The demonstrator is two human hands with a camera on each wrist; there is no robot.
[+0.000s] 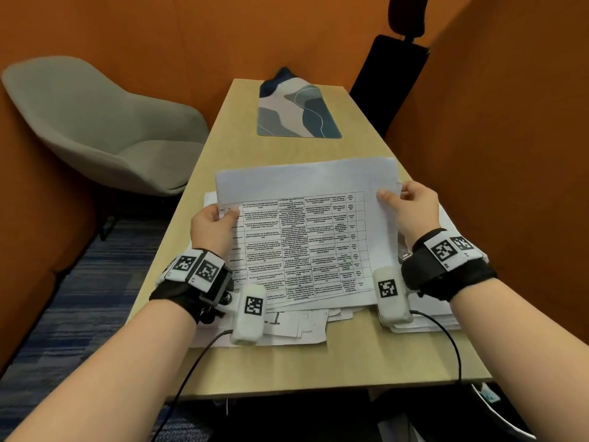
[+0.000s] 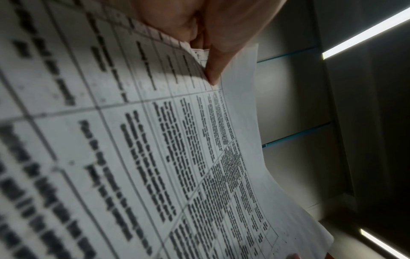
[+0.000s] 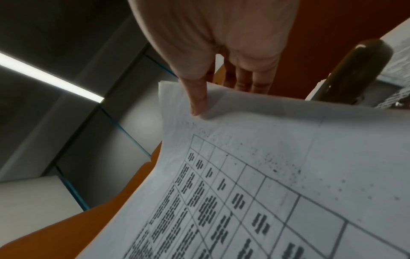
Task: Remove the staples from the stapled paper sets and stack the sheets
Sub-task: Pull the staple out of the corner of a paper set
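We held the paper set (image 1: 306,231) up over the table (image 1: 287,362), our left hand (image 1: 212,226) pinching its left edge and our right hand (image 1: 417,208) pinching the right, likely to square the sheets before laying them on the pile (image 1: 296,327) beneath.

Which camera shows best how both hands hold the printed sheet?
The head view: the left hand and right hand pinch opposite edges of the printed sheet above the paper pile. Each wrist view shows only its own thumb on one corner.
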